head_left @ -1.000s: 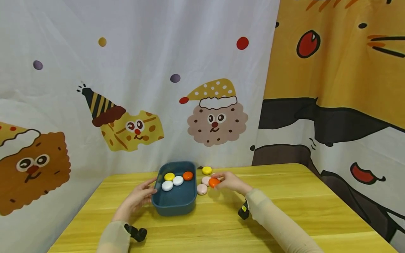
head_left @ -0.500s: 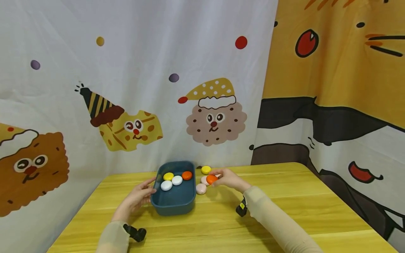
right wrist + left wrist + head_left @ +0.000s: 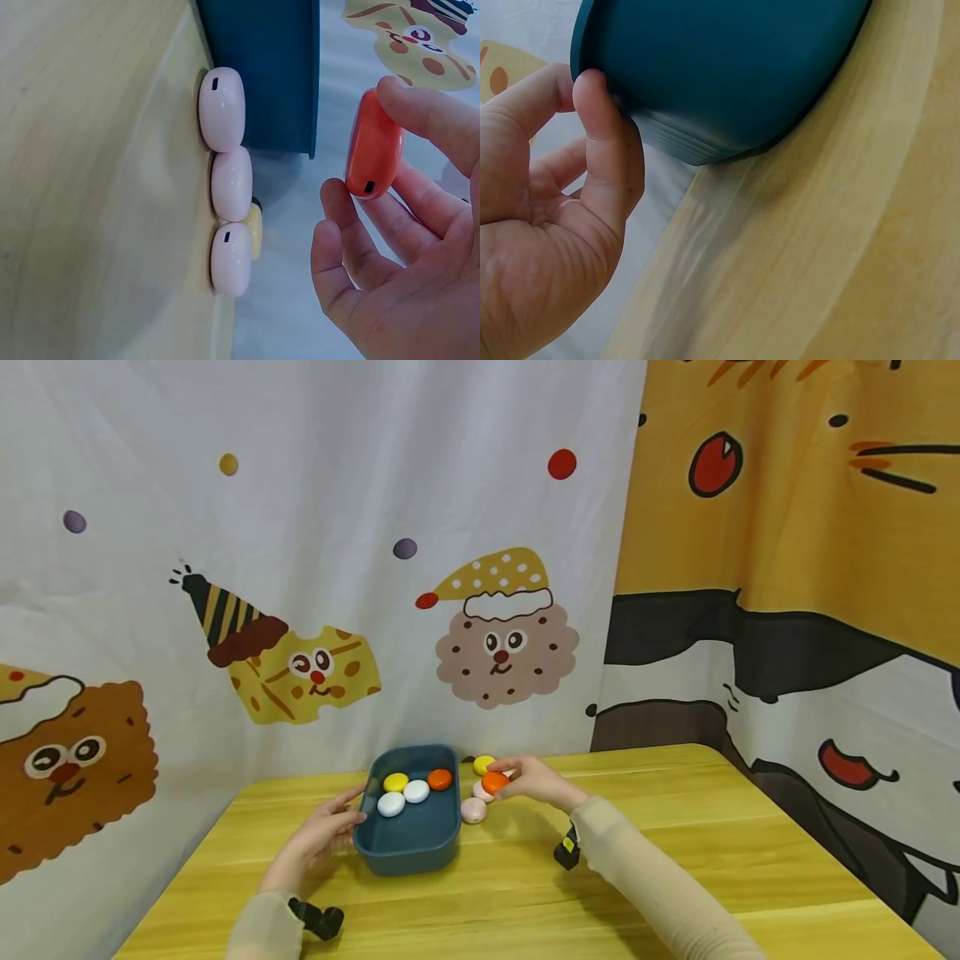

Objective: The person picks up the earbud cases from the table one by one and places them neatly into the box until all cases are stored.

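Note:
A dark blue rectangular bin stands on the table, with a yellow disc, two white discs and an orange disc inside. At the bin's left side, my left hand holds the rim with thumb and fingertips. My right hand pinches another smooth, rounded orange disc between thumb and fingers, right of the bin. A small dark slot shows in its edge. Beneath it, several pale pink discs lie in a row on the table, partly hidden in the head view. A yellow disc lies behind them.
The wooden table reaches back to a white cartoon-printed curtain. Another printed cloth hangs on the right. A black camera is strapped to each wrist.
My right hand has carried the orange disc slightly left and up, closer to the bin. My left hand stays at the bin's rim. The head view has shifted a little.

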The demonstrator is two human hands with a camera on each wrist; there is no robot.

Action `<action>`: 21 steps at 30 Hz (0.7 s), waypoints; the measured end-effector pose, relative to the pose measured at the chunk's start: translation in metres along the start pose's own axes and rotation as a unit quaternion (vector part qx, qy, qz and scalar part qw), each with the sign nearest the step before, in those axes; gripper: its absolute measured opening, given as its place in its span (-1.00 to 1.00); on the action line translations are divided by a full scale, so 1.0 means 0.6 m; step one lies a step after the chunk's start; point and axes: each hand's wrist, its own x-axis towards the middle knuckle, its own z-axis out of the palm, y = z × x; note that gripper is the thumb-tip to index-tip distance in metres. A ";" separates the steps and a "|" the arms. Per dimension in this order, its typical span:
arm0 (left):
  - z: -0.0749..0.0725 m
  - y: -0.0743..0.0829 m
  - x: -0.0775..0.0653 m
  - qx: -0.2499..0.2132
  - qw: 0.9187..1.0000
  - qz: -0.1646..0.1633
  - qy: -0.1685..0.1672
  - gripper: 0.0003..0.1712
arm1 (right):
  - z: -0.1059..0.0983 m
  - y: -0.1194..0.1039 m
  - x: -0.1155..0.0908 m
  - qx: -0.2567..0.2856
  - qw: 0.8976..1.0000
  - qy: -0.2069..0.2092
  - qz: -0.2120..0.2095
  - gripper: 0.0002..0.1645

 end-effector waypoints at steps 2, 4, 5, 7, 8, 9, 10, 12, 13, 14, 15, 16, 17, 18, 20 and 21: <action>-0.001 0.000 -0.001 -0.001 1.000 0.001 -0.003 -0.22 | 0.001 -0.007 0.001 -0.004 1.000 0.000 -0.001 -0.35; -0.001 0.001 -0.002 -0.003 1.000 0.002 -0.004 -0.22 | 0.002 -0.013 0.002 -0.009 1.000 0.000 -0.002 -0.37; -0.001 0.001 -0.002 -0.004 1.000 0.002 -0.003 -0.22 | 0.002 -0.017 0.003 -0.010 1.000 0.000 -0.001 -0.37; -0.002 0.000 -0.002 -0.005 1.000 0.002 -0.001 -0.23 | 0.003 -0.025 0.005 -0.005 1.000 -0.002 0.000 -0.38; -0.002 0.000 -0.002 -0.005 1.000 0.003 0.001 -0.23 | 0.003 -0.028 0.006 -0.001 1.000 -0.005 0.001 -0.37; -0.002 0.000 -0.002 -0.006 1.000 0.003 0.002 -0.23 | 0.003 -0.032 0.007 0.005 1.000 -0.009 0.004 -0.36; -0.002 -0.001 -0.002 -0.006 1.000 0.003 0.003 -0.23 | 0.003 -0.036 0.008 0.010 1.000 -0.013 0.006 -0.35; -0.002 -0.001 -0.003 -0.007 1.000 0.002 0.002 -0.24 | 0.003 -0.041 0.011 0.014 1.000 -0.020 0.008 -0.34; -0.002 -0.001 -0.003 -0.007 1.000 0.001 0.002 -0.24 | 0.003 -0.043 0.012 0.018 1.000 -0.024 0.010 -0.33; -0.002 0.000 -0.003 -0.007 1.000 0.000 0.001 -0.24 | 0.003 -0.046 0.013 0.018 0.999 -0.026 0.010 -0.33; -0.002 -0.001 -0.003 -0.008 1.000 -0.001 0.001 -0.24 | 0.004 -0.048 0.014 0.019 0.999 -0.027 0.012 -0.32; -0.001 -0.001 -0.003 -0.008 1.000 -0.002 0.002 -0.24 | 0.004 -0.050 0.016 0.019 0.999 -0.027 0.013 -0.33; -0.001 -0.001 -0.003 -0.009 1.000 -0.002 0.003 -0.24 | 0.003 -0.053 0.017 0.018 0.999 -0.026 0.015 -0.33; 0.000 0.000 -0.003 -0.008 1.000 -0.002 0.004 -0.24 | 0.003 -0.055 0.017 0.017 0.999 -0.024 0.016 -0.34; 0.001 0.000 -0.001 -0.006 1.000 -0.002 0.008 -0.25 | 0.003 -0.059 0.019 0.009 1.000 -0.021 0.012 -0.35; 0.001 0.000 0.000 -0.004 1.000 -0.001 0.009 -0.25 | 0.003 -0.061 0.020 0.004 1.000 -0.019 0.009 -0.36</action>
